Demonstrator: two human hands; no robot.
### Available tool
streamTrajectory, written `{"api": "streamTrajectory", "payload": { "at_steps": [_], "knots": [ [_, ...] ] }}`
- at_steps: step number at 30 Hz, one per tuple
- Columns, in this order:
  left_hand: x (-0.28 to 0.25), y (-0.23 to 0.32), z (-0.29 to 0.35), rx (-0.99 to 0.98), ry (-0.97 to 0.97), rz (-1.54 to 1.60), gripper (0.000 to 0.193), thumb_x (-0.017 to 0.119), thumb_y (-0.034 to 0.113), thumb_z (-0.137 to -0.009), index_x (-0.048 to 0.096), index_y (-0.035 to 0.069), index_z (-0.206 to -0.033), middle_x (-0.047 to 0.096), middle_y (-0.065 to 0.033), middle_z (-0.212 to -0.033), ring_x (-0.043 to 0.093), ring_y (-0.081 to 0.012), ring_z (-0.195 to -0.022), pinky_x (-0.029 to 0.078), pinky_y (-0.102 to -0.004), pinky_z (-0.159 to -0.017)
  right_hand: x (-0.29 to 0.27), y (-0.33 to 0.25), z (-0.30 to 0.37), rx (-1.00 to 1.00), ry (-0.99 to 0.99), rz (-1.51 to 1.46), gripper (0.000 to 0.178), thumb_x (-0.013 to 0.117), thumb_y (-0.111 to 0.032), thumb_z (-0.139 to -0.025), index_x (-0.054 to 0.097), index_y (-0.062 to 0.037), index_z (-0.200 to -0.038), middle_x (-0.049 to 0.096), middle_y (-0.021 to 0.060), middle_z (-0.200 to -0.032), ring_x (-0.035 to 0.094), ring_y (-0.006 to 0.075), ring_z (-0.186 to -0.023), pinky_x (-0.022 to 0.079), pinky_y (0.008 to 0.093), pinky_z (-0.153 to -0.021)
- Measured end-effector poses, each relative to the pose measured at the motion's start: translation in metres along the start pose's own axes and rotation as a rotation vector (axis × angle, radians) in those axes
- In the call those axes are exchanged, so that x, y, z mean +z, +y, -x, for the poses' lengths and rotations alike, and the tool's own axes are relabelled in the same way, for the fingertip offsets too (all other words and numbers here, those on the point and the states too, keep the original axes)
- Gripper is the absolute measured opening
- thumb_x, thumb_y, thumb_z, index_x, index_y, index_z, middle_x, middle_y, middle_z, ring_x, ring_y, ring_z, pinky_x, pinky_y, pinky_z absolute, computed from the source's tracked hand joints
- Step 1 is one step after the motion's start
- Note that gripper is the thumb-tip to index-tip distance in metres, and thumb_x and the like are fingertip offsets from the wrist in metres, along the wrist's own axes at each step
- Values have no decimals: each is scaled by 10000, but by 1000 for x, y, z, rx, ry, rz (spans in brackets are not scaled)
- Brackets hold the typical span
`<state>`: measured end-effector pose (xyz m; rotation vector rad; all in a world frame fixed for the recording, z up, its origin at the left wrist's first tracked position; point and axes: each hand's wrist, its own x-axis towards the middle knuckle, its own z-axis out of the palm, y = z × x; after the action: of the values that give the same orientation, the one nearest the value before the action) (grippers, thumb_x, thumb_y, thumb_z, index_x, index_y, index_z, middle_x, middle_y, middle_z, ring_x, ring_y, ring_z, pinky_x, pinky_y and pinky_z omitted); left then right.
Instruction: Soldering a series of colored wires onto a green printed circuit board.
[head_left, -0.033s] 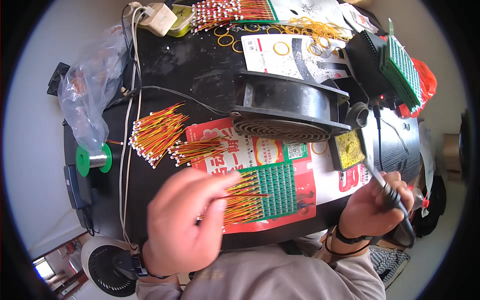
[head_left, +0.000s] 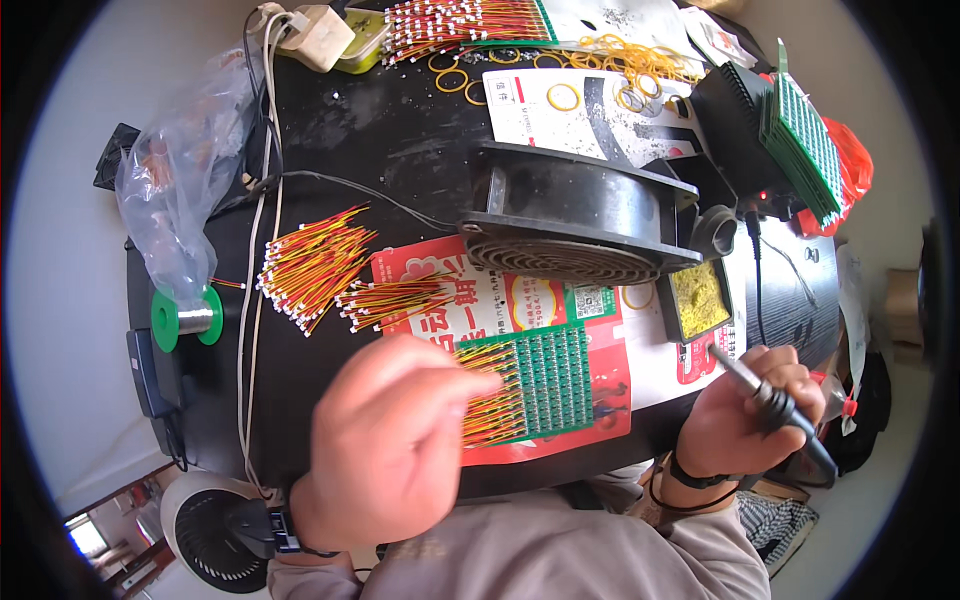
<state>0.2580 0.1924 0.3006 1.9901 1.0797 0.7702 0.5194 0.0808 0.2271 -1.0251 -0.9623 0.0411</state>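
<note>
My left hand (head_left: 390, 440) hovers over the left part of a green circuit board panel (head_left: 556, 380), thumb and forefinger pinched together. Whatever is between those fingertips is hidden. Red, yellow and black wires (head_left: 490, 420) run in rows from the panel's left half and pass under this hand. The panel's right half shows rows of bare pads. My right hand (head_left: 735, 415), off to the right of the panel, is closed round a soldering iron (head_left: 742, 373). The iron's tip points up and left, apart from the panel and just below a yellow sponge (head_left: 702, 300) in a black holder.
A black fan (head_left: 575, 215) stands behind the panel. Two bundles of loose wires (head_left: 315, 268) and a green solder spool (head_left: 187, 320) lie at left. A black box (head_left: 735, 120) with stacked green boards (head_left: 805, 150) stands back right. Rubber bands (head_left: 630, 60) lie at the back.
The soldering iron's tip has dropped away from the sponge holder. My left hand has shifted slightly right over the panel, and the wire seen at its fingertips no longer stands out.
</note>
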Motion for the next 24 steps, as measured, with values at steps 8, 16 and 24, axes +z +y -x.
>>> {"api": "streamTrajectory", "payload": {
  "at_steps": [8,16,24],
  "knots": [
    [39,-36,1,180,-43,-146,151,724,-39,-821,742,-5,-967,711,-153,-985,668,-328,-838,547,-415,-766,15,-15,-7,69,-256,150,404,693,-386,-969,527,-18,-990,515,53,-735,486,159,-590,417,315,-544],
    [40,-47,5,276,-108,-177,228,715,-33,-747,718,-11,-974,685,-120,-1023,641,-307,-912,539,-419,-800,34,-21,-5,184,-360,79,356,727,-277,-912,554,31,-956,525,79,-705,491,162,-569,399,303,-504],
    [22,-29,-4,101,10,-19,228,765,-62,-770,751,-14,-992,654,-105,-826,625,-269,-693,510,-377,-624,35,-5,-4,71,-564,113,307,785,-150,-819,619,63,-964,598,111,-646,540,199,-489,431,321,-458]
  ]
}}
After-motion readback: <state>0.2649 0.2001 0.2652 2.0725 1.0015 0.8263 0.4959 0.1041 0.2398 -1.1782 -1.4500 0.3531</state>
